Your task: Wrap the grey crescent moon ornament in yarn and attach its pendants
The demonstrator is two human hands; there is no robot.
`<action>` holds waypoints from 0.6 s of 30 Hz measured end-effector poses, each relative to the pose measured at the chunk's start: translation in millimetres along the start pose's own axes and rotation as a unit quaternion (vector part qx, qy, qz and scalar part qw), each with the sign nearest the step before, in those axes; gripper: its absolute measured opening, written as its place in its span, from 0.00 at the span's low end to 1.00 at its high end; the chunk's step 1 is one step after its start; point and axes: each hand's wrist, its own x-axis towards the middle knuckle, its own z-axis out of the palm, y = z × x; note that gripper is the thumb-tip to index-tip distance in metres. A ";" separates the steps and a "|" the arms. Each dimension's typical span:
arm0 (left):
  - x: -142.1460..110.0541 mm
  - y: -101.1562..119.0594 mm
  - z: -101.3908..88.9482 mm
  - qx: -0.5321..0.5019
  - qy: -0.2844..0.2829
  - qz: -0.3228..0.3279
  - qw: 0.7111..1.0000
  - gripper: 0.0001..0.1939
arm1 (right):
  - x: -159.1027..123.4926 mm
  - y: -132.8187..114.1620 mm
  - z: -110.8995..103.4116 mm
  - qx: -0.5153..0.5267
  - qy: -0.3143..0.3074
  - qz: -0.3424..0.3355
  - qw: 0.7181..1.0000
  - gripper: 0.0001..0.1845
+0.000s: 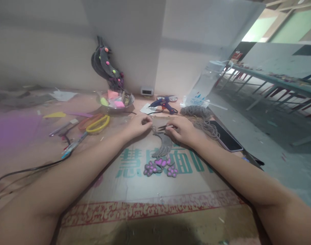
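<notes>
A grey crescent-shaped felt piece (162,144) lies on the printed board in front of me. Below it, grey-edged flowers with purple petals (160,166) hang together as one ornament. At the crescent's top, a thin grey cord loop (154,129) reaches my left hand (138,126), whose thumb and forefinger are pinched at it. My right hand (182,131) is closed around a small two-pointed metal tool (163,128). The tool's dark tips are apart and point left, just above the crescent; whether it is tweezers or snips is unclear.
Behind my hands lie a blue glue gun (163,103) and a small display (147,91). A bowl of coloured pieces (114,107) and yellow-handled scissors (98,124) are left. A water bottle (203,83), grey yarn (196,111) and a phone (226,136) stand or lie right.
</notes>
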 end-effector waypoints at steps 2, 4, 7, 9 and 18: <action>-0.8 1.2 0.9 -0.009 -0.026 0.001 1.000 0.10 | 0.8 -1.3 -0.2 -0.003 -0.022 -0.002 1.000 0.13; -2.0 3.0 0.5 -0.013 -0.049 0.011 0.999 0.15 | 1.6 -2.8 -0.9 -0.003 -0.039 -0.001 0.999 0.14; -3.2 4.3 -1.9 -0.012 -0.083 0.040 0.996 0.16 | 2.5 -4.8 -2.9 0.002 -0.056 0.001 0.998 0.15; -3.8 3.9 -3.1 -0.006 -0.097 0.056 0.994 0.16 | 3.0 -5.8 -4.2 0.006 -0.066 0.010 0.998 0.15; -5.8 0.9 -0.9 0.008 -0.107 0.115 0.988 0.10 | 6.8 -13.1 -6.3 0.114 -0.175 0.166 0.964 0.21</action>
